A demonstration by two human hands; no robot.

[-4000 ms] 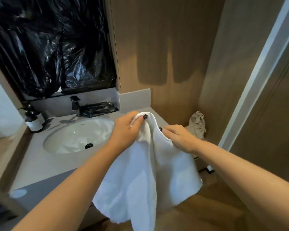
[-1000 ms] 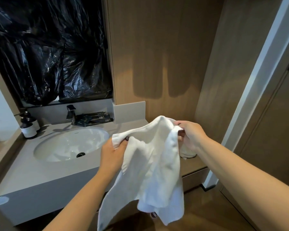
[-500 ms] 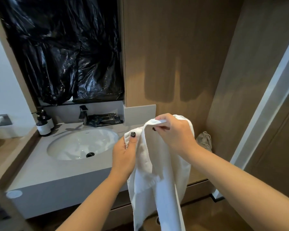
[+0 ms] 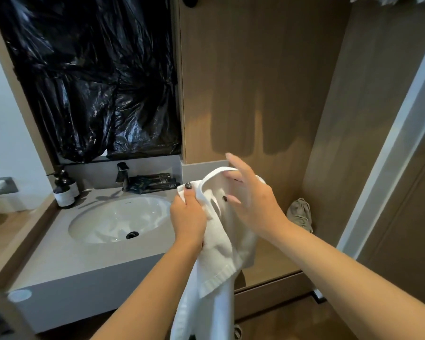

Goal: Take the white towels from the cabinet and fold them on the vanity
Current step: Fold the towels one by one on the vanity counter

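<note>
Both bare forearms reach forward, raised at chest height. The left hand [image 4: 188,218] is curled into a grip, thumb up on top. The right hand [image 4: 252,200] is spread, fingers straight and loosely fanned.

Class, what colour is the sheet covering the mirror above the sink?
Glossy black plastic sheet, crinkled; the head view shows it.

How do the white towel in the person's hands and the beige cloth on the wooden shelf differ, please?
The white towel is bright white; the beige cloth is dull tan. The white towel hangs long, gripped by the left hand with the right hand open against it; the beige cloth sits untouched in a small bunch. The white towel looks much larger than the beige cloth. Both are soft, crumpled fabric.
</note>
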